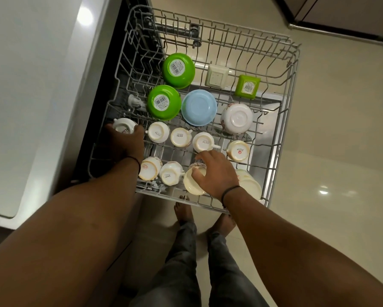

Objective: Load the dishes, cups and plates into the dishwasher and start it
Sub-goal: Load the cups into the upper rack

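A: Ceramic, mostly. Upper rack (283, 120) pulled out over the floor, nearly full of upturned cups and bowls.

B: Hands?

A: Left hand (126, 140) curled round a white cup (124, 127) at the rack's far-left corner, base up, fingers on its side wall. Right hand (214, 171) grips a cream cup (195, 180) at the front edge, lying tilted on its side, mouth toward the person. Neither cup looks seated yet.

B: What else is loaded?

A: Row of three marked cups mid-rack, one more cup (238, 150) to the right. Two cups in the front row between the hands. Behind: two green bowls (179, 70), a blue bowl (199, 107), a white bowl (237, 121). Small square tubs, one cream (216, 76), one green (247, 85), along the back shelf.

B: Handling?

A: My judgement: cups are stiff, light, glazed, so slick if wet, and they chip on a knock against the wire or a neighbour. Best hold is across the body, as both hands do now; handles are thin and a poor lever. Green bowls look plastic, light enough to flip under the spray.

B: Risk?

A: Tight spacing. The tilted cup sits close beside another cream piece (250, 185) at the front right; turning it mouth-down there could clink the two.

B: Progress?

A: Cups nearly in. No plates visible in this rack. Dishwasher not started.
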Demonstrator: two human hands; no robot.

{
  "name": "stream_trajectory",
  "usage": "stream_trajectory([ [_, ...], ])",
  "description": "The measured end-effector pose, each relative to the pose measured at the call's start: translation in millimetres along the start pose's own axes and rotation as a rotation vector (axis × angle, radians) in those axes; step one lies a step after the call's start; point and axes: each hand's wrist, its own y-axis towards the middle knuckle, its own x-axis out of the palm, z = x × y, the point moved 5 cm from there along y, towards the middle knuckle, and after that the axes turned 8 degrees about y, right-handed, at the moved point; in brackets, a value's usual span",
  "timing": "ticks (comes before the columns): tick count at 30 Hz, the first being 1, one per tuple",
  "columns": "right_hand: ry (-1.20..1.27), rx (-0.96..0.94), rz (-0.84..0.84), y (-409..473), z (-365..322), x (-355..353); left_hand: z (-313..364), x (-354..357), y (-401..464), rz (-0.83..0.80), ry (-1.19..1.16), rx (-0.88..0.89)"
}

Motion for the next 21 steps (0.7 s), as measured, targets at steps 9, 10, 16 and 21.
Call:
stream_trajectory([
  [9,0.034,-0.013,0.048,-4,0,-3,4,20,20,-0.040,-0.171,-0.350],
  [10,0.035,-0.016,0.053,-5,0,-2,3,23,24,-0.048,-0.209,-0.381],
  [16,0.045,-0.018,0.047,-7,4,2,-13,52,43,-0.140,-0.239,-0.439],
  [21,0.035,-0.025,0.053,-7,10,2,-21,55,40,-0.131,-0.237,-0.371],
])
